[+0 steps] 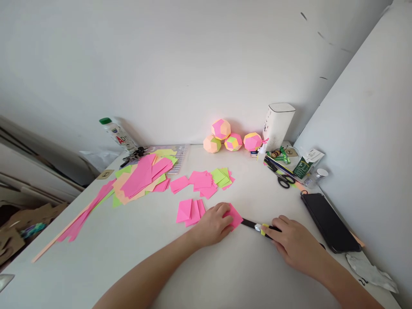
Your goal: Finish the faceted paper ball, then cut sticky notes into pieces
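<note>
Near the table's front centre, my left hand (pixel 214 224) is closed over a pink paper piece (pixel 236 216), pressing it on the table. My right hand (pixel 291 240) grips a black and yellow cutter (pixel 266 230), whose dark blade end touches the right corner of that paper. Part of the paper is hidden under my left fingers. Just left of my left hand lie a few pink folded pieces (pixel 184 211). Behind them are pink squares (pixel 202 180) and green squares (pixel 220 177).
Paper sheets (pixel 140 176) and strips (pixel 80 221) lie left, beside a green-capped bottle (pixel 119 135). Several paper balls (pixel 221 129) and a white container (pixel 279 124) stand behind. Scissors (pixel 283 180), a phone (pixel 331 222) and a small jar (pixel 317 178) lie right.
</note>
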`<state>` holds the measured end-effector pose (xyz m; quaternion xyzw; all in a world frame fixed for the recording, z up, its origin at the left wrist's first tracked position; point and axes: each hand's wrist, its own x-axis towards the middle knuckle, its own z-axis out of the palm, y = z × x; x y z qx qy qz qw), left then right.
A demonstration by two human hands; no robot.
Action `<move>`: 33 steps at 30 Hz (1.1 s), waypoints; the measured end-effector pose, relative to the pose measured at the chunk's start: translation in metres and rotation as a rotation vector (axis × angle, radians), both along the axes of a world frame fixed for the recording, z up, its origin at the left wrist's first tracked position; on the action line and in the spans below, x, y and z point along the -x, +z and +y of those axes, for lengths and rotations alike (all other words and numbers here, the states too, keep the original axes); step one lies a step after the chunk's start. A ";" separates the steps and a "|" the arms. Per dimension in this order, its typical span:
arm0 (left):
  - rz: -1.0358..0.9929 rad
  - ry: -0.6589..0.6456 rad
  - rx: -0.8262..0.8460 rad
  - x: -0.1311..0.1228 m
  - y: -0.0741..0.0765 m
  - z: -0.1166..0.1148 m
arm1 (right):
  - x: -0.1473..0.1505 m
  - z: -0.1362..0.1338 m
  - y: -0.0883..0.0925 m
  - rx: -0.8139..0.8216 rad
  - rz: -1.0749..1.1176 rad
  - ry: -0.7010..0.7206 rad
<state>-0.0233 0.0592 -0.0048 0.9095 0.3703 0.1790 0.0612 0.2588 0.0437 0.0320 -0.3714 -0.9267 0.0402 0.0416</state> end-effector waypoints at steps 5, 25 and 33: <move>0.010 0.012 0.009 0.000 0.001 0.000 | 0.002 0.002 -0.001 0.000 0.010 0.008; 0.044 0.018 0.012 -0.001 0.005 0.000 | 0.008 0.006 -0.009 -0.071 0.025 -0.015; 0.027 0.012 0.021 0.001 0.002 0.000 | 0.012 0.007 -0.011 -0.076 0.026 -0.039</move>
